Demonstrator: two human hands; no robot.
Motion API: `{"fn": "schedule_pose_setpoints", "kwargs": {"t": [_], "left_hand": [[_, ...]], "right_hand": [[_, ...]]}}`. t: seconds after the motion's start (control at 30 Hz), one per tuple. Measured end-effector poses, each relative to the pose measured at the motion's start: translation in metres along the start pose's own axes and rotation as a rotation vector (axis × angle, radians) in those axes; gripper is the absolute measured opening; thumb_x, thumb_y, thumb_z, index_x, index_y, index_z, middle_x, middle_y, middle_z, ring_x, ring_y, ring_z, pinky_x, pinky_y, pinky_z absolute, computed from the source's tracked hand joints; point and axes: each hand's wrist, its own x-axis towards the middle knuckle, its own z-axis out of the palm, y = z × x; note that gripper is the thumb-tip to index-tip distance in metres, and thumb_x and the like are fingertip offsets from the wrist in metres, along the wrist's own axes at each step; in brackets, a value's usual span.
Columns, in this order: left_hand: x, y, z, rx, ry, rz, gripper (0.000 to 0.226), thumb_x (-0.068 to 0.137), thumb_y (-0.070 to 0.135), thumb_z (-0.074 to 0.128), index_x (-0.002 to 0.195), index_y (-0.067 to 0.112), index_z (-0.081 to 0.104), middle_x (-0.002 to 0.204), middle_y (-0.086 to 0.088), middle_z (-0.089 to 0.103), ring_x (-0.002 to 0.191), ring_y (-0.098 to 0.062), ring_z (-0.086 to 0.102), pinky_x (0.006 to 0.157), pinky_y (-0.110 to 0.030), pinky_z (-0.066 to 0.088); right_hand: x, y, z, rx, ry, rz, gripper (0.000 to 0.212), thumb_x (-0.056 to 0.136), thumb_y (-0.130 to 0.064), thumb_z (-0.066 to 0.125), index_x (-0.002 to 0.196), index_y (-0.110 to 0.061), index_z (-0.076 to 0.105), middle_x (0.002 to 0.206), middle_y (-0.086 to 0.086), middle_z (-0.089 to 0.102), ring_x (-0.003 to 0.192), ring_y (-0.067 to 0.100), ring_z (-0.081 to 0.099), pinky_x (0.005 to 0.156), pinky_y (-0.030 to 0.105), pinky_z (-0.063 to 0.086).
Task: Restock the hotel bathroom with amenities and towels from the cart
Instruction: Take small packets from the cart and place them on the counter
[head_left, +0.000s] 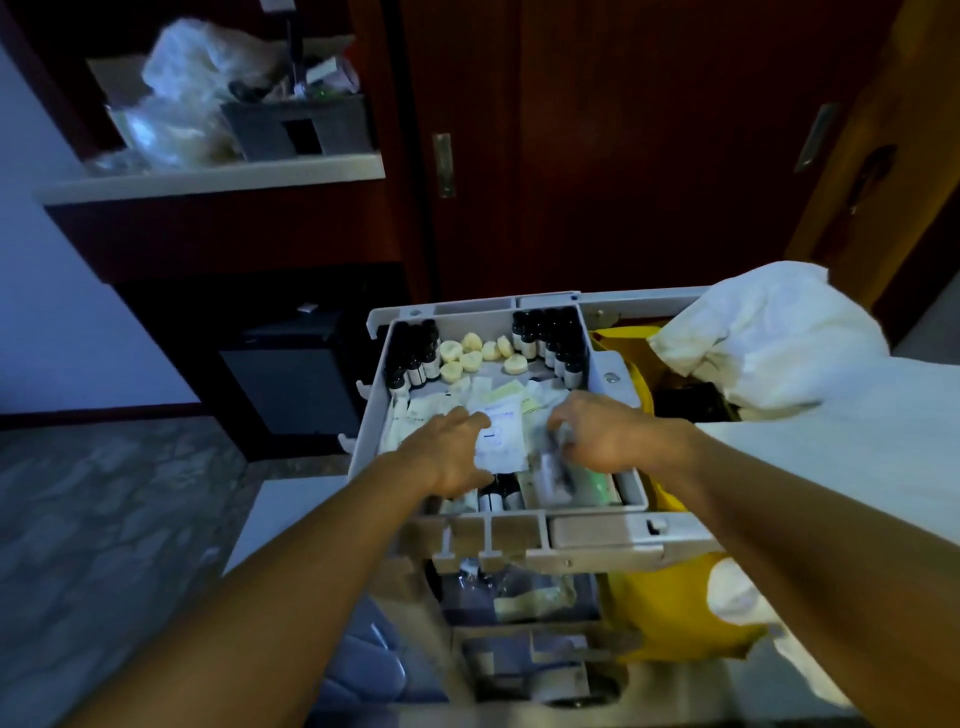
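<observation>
The grey cart tray holds dark amenity bottles at the back left and more dark bottles at the back right. Round pale soaps lie between them. Flat white sachets cover the tray's middle. My left hand rests on a white sachet, its fingers curled over the edge. My right hand grips a crinkled clear-wrapped packet above the tray's right front compartment. White linen is piled on the cart at the right.
A yellow bag hangs on the cart's right side. Lower cart shelves hold more packets. A dark wooden door stands behind. A white shelf with plastic bags is at upper left, a black minibar below it.
</observation>
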Motion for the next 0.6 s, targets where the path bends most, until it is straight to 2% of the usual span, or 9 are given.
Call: {"fn": "schedule_pose_setpoints", "kwargs": {"t": [0.13,0.23,0.3,0.37,0.4,0.47,0.53,0.6], "left_hand": [[0.035,0.004,0.011,-0.035,-0.025,0.066,0.101,0.078,0.049,0.078,0.157,0.030,0.017,0.162,0.003,0.015,0.147,-0.024,0.021,0.116,-0.043,0.030],[0.048,0.003,0.021,-0.049,-0.081,0.070,0.111,0.075,0.052,0.080,0.158,0.032,0.009,0.166,0.007,-0.002,0.152,-0.021,0.003,0.122,-0.044,0.019],[0.054,-0.001,0.026,-0.058,-0.092,0.066,0.108,0.076,0.054,0.079,0.158,0.032,0.012,0.166,0.006,-0.004,0.153,-0.018,-0.001,0.123,-0.043,0.015],[0.059,-0.003,0.027,-0.075,-0.039,0.060,0.093,0.077,0.058,0.076,0.153,0.029,0.031,0.166,0.002,0.008,0.152,-0.019,0.008,0.122,-0.042,0.019],[0.061,-0.005,0.026,-0.081,0.006,0.053,0.080,0.077,0.060,0.074,0.144,0.027,0.044,0.163,-0.001,0.019,0.149,-0.021,0.017,0.119,-0.042,0.024],[0.063,-0.008,0.021,-0.074,0.076,0.040,0.060,0.076,0.061,0.074,0.118,0.022,0.059,0.143,-0.003,0.043,0.134,-0.026,0.040,0.109,-0.042,0.037],[0.064,-0.013,0.016,-0.038,0.097,0.019,0.059,0.073,0.060,0.076,0.110,0.020,0.055,0.125,-0.003,0.048,0.118,-0.026,0.048,0.099,-0.043,0.044],[0.063,-0.017,0.014,-0.029,0.093,-0.032,0.074,0.070,0.061,0.078,0.121,0.016,0.048,0.128,-0.006,0.045,0.116,-0.028,0.045,0.097,-0.044,0.044]], "right_hand": [[0.022,0.007,0.000,-0.012,-0.055,-0.022,0.054,0.096,-0.028,0.060,0.147,-0.022,0.043,0.149,0.010,0.036,0.135,0.035,0.041,0.105,0.044,0.041],[0.037,0.012,0.004,-0.008,-0.087,-0.038,0.053,0.092,-0.035,0.063,0.142,-0.025,0.049,0.144,0.008,0.042,0.129,0.032,0.046,0.101,0.043,0.045],[0.045,0.015,0.005,0.007,-0.093,-0.064,0.040,0.089,-0.040,0.067,0.126,-0.025,0.061,0.132,0.005,0.054,0.114,0.026,0.055,0.091,0.039,0.049],[0.051,0.016,0.001,0.058,-0.054,-0.073,0.021,0.091,-0.040,0.067,0.102,-0.022,0.070,0.111,0.003,0.065,0.098,0.022,0.060,0.080,0.033,0.050],[0.053,0.017,-0.002,0.085,-0.031,-0.072,0.017,0.092,-0.038,0.066,0.088,-0.022,0.071,0.098,0.002,0.066,0.090,0.021,0.061,0.074,0.031,0.048],[0.056,0.014,-0.006,0.107,-0.025,-0.057,0.023,0.090,-0.030,0.068,0.069,-0.022,0.063,0.079,0.001,0.062,0.076,0.019,0.059,0.061,0.028,0.042],[0.059,0.011,-0.007,0.087,-0.030,-0.028,0.013,0.086,-0.024,0.070,0.077,-0.016,0.066,0.083,0.004,0.063,0.078,0.021,0.061,0.059,0.029,0.043],[0.064,0.009,-0.006,0.059,-0.007,-0.012,0.020,0.086,-0.029,0.070,0.096,-0.012,0.064,0.101,0.008,0.063,0.093,0.025,0.061,0.067,0.032,0.044]]}}
